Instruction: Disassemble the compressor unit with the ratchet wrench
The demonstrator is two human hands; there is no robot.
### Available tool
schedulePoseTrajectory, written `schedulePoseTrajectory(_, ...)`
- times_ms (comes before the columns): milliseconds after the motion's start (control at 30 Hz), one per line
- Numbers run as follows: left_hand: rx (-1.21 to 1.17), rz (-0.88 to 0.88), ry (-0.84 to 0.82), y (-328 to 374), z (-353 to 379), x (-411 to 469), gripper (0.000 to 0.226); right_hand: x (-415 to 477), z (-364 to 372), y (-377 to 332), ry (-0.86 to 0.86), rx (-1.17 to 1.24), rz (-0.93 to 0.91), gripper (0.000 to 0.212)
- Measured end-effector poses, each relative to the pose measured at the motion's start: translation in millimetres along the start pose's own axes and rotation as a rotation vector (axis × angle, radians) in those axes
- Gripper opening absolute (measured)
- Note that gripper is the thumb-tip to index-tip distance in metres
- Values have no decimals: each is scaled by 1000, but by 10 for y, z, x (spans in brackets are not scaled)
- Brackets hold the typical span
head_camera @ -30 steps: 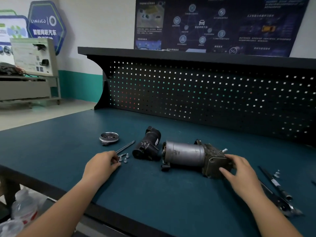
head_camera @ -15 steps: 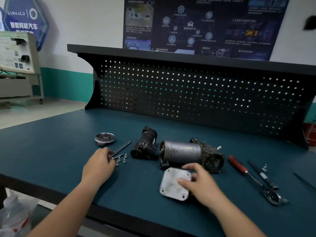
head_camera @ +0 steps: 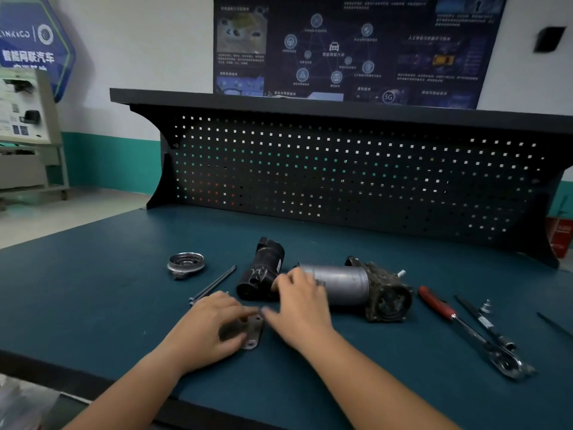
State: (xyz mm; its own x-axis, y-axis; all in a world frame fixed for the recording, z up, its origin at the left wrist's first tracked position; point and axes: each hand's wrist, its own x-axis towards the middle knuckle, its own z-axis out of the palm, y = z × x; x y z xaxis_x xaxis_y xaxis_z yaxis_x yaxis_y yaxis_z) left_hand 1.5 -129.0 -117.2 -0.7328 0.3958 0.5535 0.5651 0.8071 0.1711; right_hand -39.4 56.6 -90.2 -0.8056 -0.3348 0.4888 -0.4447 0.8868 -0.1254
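The compressor unit (head_camera: 341, 282), a grey cylinder with a dark open end housing (head_camera: 389, 301), lies on its side on the green bench top (head_camera: 93, 299). Its flat metal cover plate (head_camera: 252, 332) is off the housing and sits low over the bench in front, partly hidden under my left hand (head_camera: 207, 325), whose fingers grip it. My right hand (head_camera: 302, 307) is blurred, fingers spread, just right of the plate and in front of the cylinder's left end. The ratchet wrench (head_camera: 465, 330) with a red handle lies untouched to the right.
A black cylindrical part (head_camera: 262, 271) lies left of the compressor, a long bolt (head_camera: 214, 285) and a metal ring (head_camera: 186, 263) further left. A thin dark tool (head_camera: 482, 321) rests beside the wrench. A black pegboard (head_camera: 341, 175) closes off the back of the bench.
My right hand pulled the cover plate off the compressor's right end and carried it left across the bench. My left hand left the small screws and took hold of the plate.
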Motion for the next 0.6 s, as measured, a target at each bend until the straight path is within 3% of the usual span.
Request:
schedulePoseTrajectory(67,-3,-9,-26,-7,9,2,35,95,-81,289,89,-32,94,55)
schedulePoseTrajectory(167,-11,5,-20,-20,29,-12,25,273,-151,554,-122,-56,288,76)
schedulePoseTrajectory(233,-20,3,-20,-32,26,-22,21,360,-135,566,-243,-52,319,79)
schedulePoseTrajectory(367,-45,17,-37,-33,-2,-28,13,277,-214,608,-275,5,228,70)
schedulePoseTrajectory(533,-77,22,2,-10,-7,-27,11,-306,-631,1057,-342,240,-75,55)
schedulePoseTrajectory(600,-76,3,-1,16,-12,-27,25,-552,-827,1297,-446,345,-107,51)
